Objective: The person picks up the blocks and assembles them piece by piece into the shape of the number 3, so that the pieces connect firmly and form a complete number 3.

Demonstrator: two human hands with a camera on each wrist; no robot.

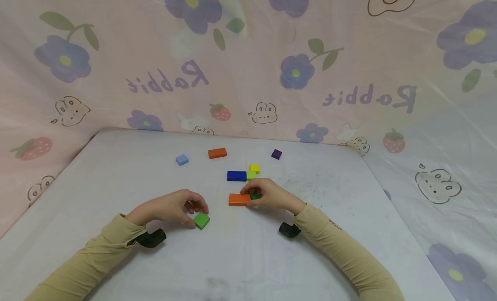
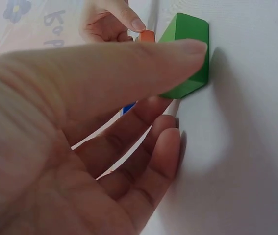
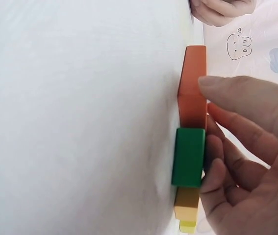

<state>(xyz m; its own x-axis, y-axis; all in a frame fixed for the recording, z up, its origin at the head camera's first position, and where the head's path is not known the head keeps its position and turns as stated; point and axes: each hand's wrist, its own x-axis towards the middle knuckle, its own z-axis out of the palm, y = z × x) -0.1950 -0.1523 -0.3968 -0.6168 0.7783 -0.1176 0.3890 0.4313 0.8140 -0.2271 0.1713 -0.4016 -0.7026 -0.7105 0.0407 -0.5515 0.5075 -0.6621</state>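
My left hand [image 1: 176, 207] holds a light green square block [image 1: 201, 220] at the table surface, thumb on its near side and fingers at its far side. In the left wrist view the thumb crosses in front of this green block [image 2: 190, 32]. My right hand [image 1: 273, 195] pinches an orange rectangular block [image 1: 238, 200] that lies flat on the table. A dark green block [image 1: 256, 196] sits at the orange block's right end, partly hidden under the right hand. The right wrist view shows the dark green block [image 3: 189, 156] right beside the orange block [image 3: 193, 73].
Just beyond the hands, a dark blue block [image 1: 237, 176] adjoins a yellow-green block [image 1: 251, 175], with a yellow block [image 1: 254, 168] behind. Farther back lie a light blue block [image 1: 182, 159], a red-orange block [image 1: 217, 153] and a purple block [image 1: 276, 154]. A patterned curtain [image 1: 240, 89] surrounds the white table [image 1: 248, 258].
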